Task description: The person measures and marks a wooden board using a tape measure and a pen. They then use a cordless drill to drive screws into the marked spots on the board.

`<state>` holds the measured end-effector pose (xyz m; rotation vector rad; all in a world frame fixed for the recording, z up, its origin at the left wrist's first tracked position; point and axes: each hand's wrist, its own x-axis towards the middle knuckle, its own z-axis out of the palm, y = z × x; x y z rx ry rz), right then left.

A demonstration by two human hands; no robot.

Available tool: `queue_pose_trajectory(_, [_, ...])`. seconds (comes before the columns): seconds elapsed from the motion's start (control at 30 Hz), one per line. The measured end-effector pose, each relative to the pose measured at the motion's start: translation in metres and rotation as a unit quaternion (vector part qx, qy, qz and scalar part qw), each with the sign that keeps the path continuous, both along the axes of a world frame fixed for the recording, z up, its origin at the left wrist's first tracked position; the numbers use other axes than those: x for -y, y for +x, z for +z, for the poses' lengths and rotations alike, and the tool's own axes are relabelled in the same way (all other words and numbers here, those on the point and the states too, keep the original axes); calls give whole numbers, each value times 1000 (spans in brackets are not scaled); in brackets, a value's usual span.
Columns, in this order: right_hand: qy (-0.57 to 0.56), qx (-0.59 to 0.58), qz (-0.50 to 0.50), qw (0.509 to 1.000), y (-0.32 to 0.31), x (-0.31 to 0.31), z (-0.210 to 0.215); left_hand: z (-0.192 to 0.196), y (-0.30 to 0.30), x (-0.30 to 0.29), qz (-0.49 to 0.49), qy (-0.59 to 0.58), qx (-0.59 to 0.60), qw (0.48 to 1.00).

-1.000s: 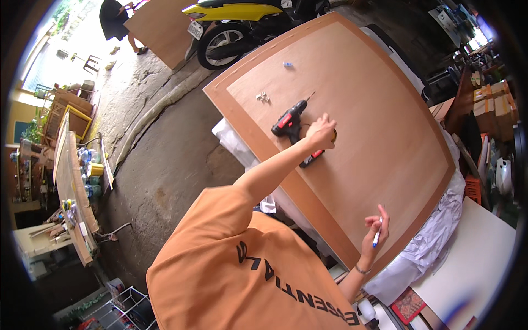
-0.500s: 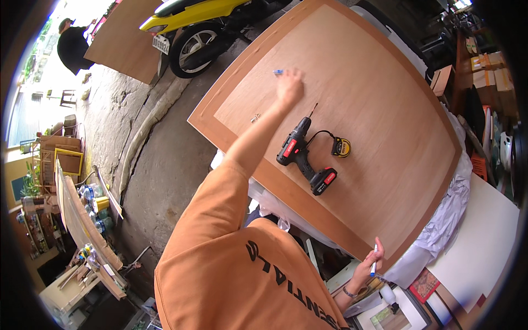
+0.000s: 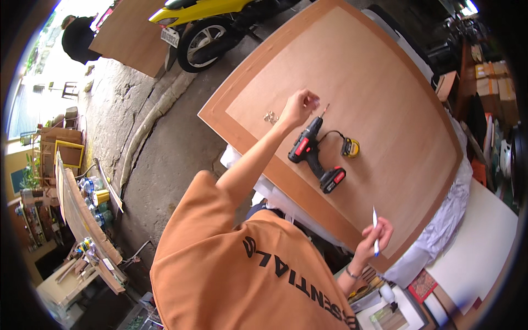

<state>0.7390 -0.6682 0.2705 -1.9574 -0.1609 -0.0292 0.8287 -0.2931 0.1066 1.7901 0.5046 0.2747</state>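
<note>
My left hand (image 3: 300,108) hangs over the far-left part of a large wooden panel (image 3: 396,110), its fingers pinched on a small bluish piece too blurred to name. Lower right, my right hand (image 3: 377,236) holds a white marker (image 3: 375,231) with a blue end, its thin point upward. Between the hands a black and red cordless drill (image 3: 311,148) lies on the panel, a bit in its chuck near my left fingers. Beside it sits a yellow and black tape measure (image 3: 350,147). Several small metal pieces (image 3: 270,117) lie left of my left hand.
A yellow motorcycle (image 3: 206,38) stands beyond the panel's far-left edge. Farther left a person in black (image 3: 80,39) is by a brown board (image 3: 132,36). Crumpled white wrapping (image 3: 445,209) hangs under the panel's right edge. Cardboard boxes (image 3: 495,88) are stacked at right.
My left hand has drawn back toward me, near the drill bit. My right hand has risen a little over the panel edge, turning the marker's point up. The view has shifted slightly.
</note>
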Motion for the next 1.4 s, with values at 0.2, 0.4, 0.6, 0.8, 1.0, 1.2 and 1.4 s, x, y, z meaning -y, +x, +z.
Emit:
queue_pose_trajectory(0.2, [172, 41, 114, 978, 20, -53, 33, 129, -122, 87, -166, -324, 60, 929])
queue_pose_trajectory(0.4, [252, 4, 180, 951, -1, -60, 63, 176, -172, 132, -178, -307, 102, 929])
queue_pose_trajectory(0.6, [267, -26, 198, 943, -29, -25, 71, 196, -208, 164, -173, -276, 97, 940])
queue_pose_trajectory(0.8, [227, -61, 289, 928, -59, 13, 64, 218, -241, 195, -222, -108, 77, 966])
queue_pose_trajectory(1.0, [304, -129, 342, 880, -85, 27, 47, 230, -273, 229, -253, -74, 90, 961])
queue_pose_trajectory(1.2, [329, -124, 332, 875, -108, 23, 35, 224, -290, 239, -234, -24, 116, 965])
queue_pose_trajectory(1.4, [239, -106, 358, 896, -109, -14, 11, 187, -296, 201, -227, -216, 47, 949])
